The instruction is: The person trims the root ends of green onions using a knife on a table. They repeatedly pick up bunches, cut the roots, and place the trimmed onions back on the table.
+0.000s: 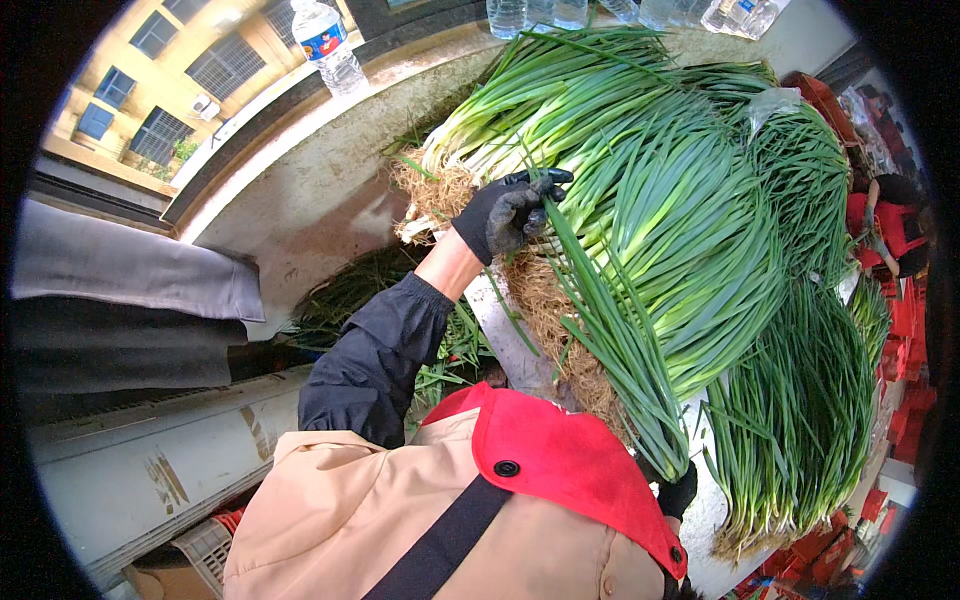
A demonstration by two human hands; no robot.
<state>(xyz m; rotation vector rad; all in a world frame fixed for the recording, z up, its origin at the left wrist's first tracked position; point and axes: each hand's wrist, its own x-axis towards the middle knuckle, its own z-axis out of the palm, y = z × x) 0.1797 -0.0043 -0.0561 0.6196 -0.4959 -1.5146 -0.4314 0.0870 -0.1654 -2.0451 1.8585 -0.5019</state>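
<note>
My left hand (514, 210), in a black glove, pinches green leaves near the root ends of the heap. A loose bunch of long green leaves (622, 337) slants from there down to my right hand (677, 491), also gloved in black and partly hidden by the bunch and my red collar. My right hand is at the bunch's lower end; its fingers are hidden. Beside and beyond lies a big heap of green onions (675, 225) with brown, hairy roots (555, 307) towards me. A darker pile of thin green stalks (795, 420) lies at the right.
A labelled plastic bottle (328, 49) stands on the window ledge, and several clear bottles (570, 13) stand or lie at the back. Leaf scraps (454, 352) lie below my left arm. Grey cloth (135, 262) hangs at the left. Another person (889, 221) in red works at the far right.
</note>
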